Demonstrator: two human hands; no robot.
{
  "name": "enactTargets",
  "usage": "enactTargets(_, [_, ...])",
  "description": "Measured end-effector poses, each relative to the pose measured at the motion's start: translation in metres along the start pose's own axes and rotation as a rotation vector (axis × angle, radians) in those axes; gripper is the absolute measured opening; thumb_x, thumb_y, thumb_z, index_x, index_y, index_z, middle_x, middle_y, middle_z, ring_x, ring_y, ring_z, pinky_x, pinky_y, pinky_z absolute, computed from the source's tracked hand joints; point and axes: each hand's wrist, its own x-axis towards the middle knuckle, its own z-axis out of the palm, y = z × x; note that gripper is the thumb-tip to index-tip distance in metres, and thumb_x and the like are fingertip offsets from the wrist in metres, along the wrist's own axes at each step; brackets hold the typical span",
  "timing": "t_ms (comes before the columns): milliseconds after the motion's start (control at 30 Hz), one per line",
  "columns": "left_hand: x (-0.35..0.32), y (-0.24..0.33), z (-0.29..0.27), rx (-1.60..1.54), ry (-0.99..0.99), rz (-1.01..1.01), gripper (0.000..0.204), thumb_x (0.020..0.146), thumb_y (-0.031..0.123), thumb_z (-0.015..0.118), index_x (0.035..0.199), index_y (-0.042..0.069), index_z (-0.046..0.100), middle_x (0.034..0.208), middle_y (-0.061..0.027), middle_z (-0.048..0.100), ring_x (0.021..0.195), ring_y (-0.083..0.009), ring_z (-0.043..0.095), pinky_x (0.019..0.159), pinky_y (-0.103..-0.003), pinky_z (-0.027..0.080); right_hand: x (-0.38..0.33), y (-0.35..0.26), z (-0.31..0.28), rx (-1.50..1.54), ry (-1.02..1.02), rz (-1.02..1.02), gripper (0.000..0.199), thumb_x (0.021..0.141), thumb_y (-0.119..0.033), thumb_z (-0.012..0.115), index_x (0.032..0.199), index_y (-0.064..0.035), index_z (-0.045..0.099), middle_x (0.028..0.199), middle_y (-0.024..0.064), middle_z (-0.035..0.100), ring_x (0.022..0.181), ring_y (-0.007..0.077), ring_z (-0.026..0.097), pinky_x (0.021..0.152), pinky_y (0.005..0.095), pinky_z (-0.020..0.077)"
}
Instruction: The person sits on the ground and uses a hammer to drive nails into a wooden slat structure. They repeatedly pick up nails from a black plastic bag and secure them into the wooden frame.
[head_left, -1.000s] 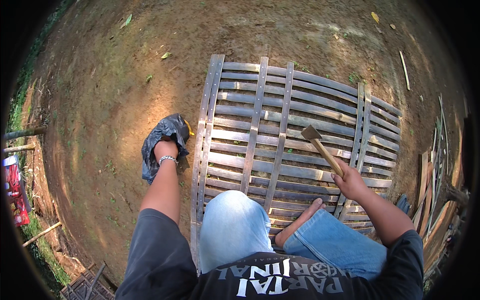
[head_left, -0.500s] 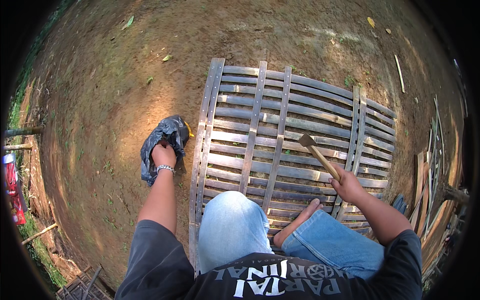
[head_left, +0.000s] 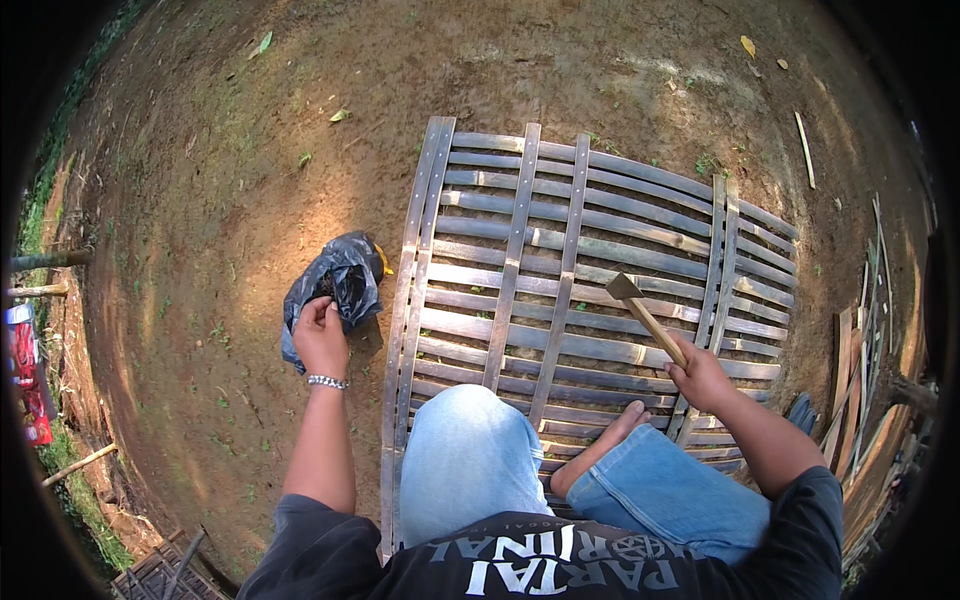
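My left hand (head_left: 321, 338) is at the near edge of a crumpled black plastic bag (head_left: 347, 268), its fingertips pinched together at the bag's mouth. Whatever is between those fingers is too small to make out. The bag stands on the soil just left of a slatted bamboo panel (head_left: 548, 341), with a bit of yellow showing behind it. In my right hand (head_left: 703, 378) is a hammer (head_left: 655, 327) with a wooden handle and a dark, wedge-shaped metal head, held above the right part of the panel. Rows of small nail heads dot the panel's cross strips.
I sit on the near part of the panel with a bare foot (head_left: 603, 447) resting on its slats. Long wooden strips (head_left: 848, 375) lie on the ground at the right. A thin pale stick (head_left: 805, 150) lies at the far right. Poles and a red object (head_left: 30, 385) are at the left rim.
My left hand has drawn back toward me from inside the bag's mouth, so its pinched fingers now show. The right hand keeps the hammer in almost the same place.
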Motion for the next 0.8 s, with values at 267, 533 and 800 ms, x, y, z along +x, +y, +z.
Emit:
enactTargets(267, [-0.103,0.062,0.037,-0.435,-0.233,0.093,0.018,0.094,0.002,0.071,0.11,-0.006,0.068,0.094,-0.0076,0.072,0.081,-0.0111,0.068,0.076,-0.025,0.055,0.006,-0.006,0.002,0.019,0.012,0.001,0.057,0.095,-0.017,0.065,0.149,-0.015,0.047,0.103,0.0253,0.071,0.096,0.043,0.069,0.086,0.0464,0.0533])
enactTargets(533, [-0.075,0.141,0.186,-0.603,-0.352,-0.123,0.014,0.092,0.009,0.075,0.1,-0.002,0.07,0.089,-0.0063,0.073,0.077,-0.0094,0.067,0.071,-0.025,0.054,0.03,-0.053,-0.001,0.091,0.018,-0.075,0.058,0.095,-0.019,0.066,0.149,-0.0123,0.048,0.108,0.0213,0.071,0.096,0.036,0.071,0.088,0.0427,0.0533])
enactTargets(800, [-0.088,0.115,0.23,-0.152,0.04,0.305,0.01,0.089,0.02,0.073,0.092,0.011,0.073,0.095,-0.0038,0.068,0.093,-0.0264,0.065,0.088,-0.043,0.043,0.045,-0.07,0.017,0.218,0.034,-0.149,0.059,0.095,-0.022,0.066,0.149,-0.0087,0.047,0.125,0.0223,0.067,0.116,0.0356,0.066,0.1,0.0404,0.0491])
